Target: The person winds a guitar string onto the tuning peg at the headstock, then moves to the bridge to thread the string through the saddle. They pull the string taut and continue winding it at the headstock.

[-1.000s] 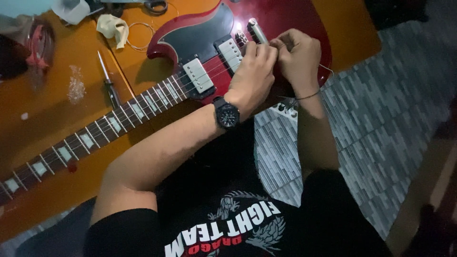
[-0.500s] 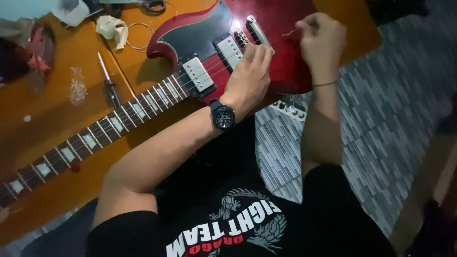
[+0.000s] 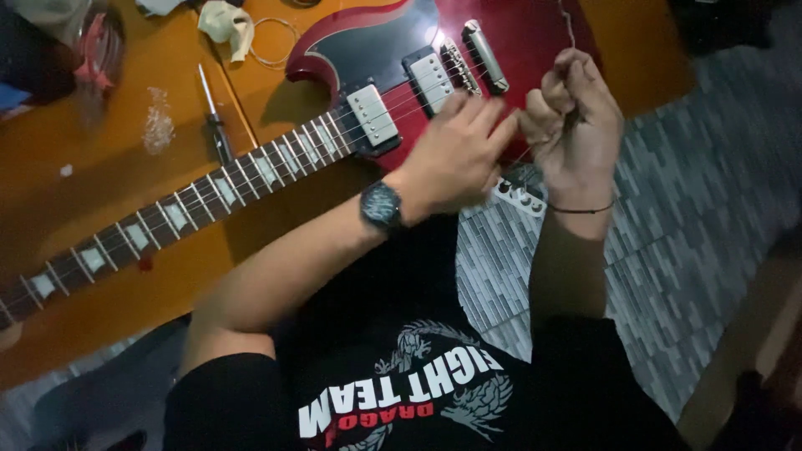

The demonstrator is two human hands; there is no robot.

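A dark red electric guitar [image 3: 501,33] lies on an orange table [image 3: 109,192], its neck [image 3: 184,209] running to the lower left. My left hand [image 3: 455,159], with a black watch on the wrist, rests on the body's near edge below the pickups [image 3: 401,96], fingers extended. My right hand [image 3: 576,129] is raised palm up beside it, fingers pinched on a thin guitar string [image 3: 570,25] that runs up from the fingers. The bridge and tailpiece [image 3: 484,54] lie just beyond both hands.
A screwdriver [image 3: 213,121] lies on the table beside the neck. A crumpled cloth [image 3: 225,25] and a coiled string [image 3: 271,42] sit at the top. A power strip [image 3: 518,196] lies on the grey patterned floor [image 3: 668,217] under my hands.
My right hand swung from the tailpiece out to the right, then back toward me, drawing the string along. My left hand slid off the bridge to the body's near edge.
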